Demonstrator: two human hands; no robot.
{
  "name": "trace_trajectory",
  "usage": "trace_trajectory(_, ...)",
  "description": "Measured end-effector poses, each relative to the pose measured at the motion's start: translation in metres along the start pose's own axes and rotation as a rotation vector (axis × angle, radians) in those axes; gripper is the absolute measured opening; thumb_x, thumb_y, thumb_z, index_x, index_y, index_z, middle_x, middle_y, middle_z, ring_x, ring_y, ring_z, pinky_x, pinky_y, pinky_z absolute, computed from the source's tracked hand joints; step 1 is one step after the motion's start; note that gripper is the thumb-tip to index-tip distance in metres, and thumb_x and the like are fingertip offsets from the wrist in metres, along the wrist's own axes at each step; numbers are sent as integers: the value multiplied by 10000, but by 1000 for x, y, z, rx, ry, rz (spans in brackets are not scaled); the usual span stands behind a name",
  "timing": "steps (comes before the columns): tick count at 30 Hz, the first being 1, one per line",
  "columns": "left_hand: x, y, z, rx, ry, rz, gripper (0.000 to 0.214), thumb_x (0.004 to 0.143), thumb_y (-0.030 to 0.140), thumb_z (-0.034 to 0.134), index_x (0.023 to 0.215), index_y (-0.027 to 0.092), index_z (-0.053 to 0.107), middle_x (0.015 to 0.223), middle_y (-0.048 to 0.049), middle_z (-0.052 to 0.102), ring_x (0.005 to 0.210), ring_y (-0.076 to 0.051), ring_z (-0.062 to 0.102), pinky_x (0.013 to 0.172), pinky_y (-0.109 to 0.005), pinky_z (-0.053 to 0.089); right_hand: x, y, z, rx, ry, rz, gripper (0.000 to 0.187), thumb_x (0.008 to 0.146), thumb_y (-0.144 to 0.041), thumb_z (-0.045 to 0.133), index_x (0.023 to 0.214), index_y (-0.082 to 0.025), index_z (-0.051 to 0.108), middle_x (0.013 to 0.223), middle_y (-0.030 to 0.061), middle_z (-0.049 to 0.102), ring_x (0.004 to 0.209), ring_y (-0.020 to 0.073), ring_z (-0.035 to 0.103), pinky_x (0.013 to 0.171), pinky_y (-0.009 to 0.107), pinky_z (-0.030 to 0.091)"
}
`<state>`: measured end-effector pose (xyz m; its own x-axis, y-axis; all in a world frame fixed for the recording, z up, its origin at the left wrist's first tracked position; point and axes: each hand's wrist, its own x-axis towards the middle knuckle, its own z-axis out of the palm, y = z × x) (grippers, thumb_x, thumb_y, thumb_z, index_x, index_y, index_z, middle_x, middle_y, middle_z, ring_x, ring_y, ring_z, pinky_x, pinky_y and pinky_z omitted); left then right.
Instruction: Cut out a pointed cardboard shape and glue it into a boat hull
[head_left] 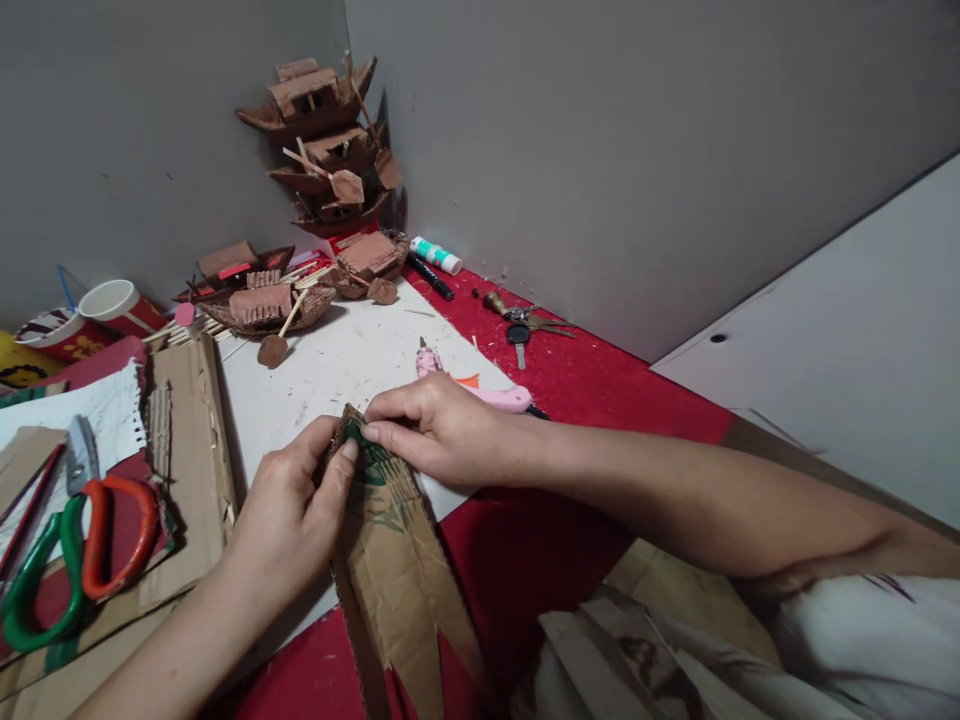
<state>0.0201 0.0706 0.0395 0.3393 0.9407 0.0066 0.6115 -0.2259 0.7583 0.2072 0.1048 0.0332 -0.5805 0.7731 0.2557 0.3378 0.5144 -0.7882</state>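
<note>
A long strip of brown cardboard [394, 560] with green print comes to a folded point at its far end. At its near end it is cut into pointed tongues. My left hand [304, 490] pinches the left edge near the tip, thumb on top. On the other side of the tip, my right hand [442, 425] grips the edge between thumb and fingers. Just beyond my right hand lies a pink hot glue gun [506, 397], partly hidden by it. A white sheet [300, 375] lies on the red table [622, 400] beneath the work.
Cardboard model boats [315, 95] are stacked in the corner, with more boats [262, 305] in front. Scissors [82, 540] lie at left on cardboard sheets [195, 450]. Paper cups [120, 305], a glue stick [436, 255], a black marker [431, 277] and keys [517, 335] stand or lie farther back.
</note>
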Motion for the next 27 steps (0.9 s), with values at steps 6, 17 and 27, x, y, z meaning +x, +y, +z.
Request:
trace_trajectory(6, -2, -2, 2, -21, 53, 42, 233, 928, 344, 501, 1040, 182, 625, 918, -17, 644, 831, -157, 582, 749, -268, 440, 0, 0, -1, 1, -25, 7, 290, 885, -142, 484, 606, -161, 407, 527, -74, 339, 518, 64, 310, 551, 217, 258)
trace_trajectory(17, -1, -1, 3, -161, 77, 0, 286, 945, 395, 468, 1086, 212, 638, 842, 10, 618, 809, -142, 548, 691, -239, 437, -1, -2, -1, -12, -50, 20, 288, 880, -127, 494, 611, -160, 397, 537, -75, 330, 519, 57, 316, 528, 206, 250)
trace_trajectory(27, 8, -7, -1, -239, 2, -36, 191, 881, 318, 563, 979, 171, 636, 809, -9, 644, 766, -143, 555, 667, -239, 446, 1, 2, 2, 13, -40, 36, 302, 891, -145, 517, 601, -145, 432, 534, -80, 344, 519, 51, 308, 552, 215, 250)
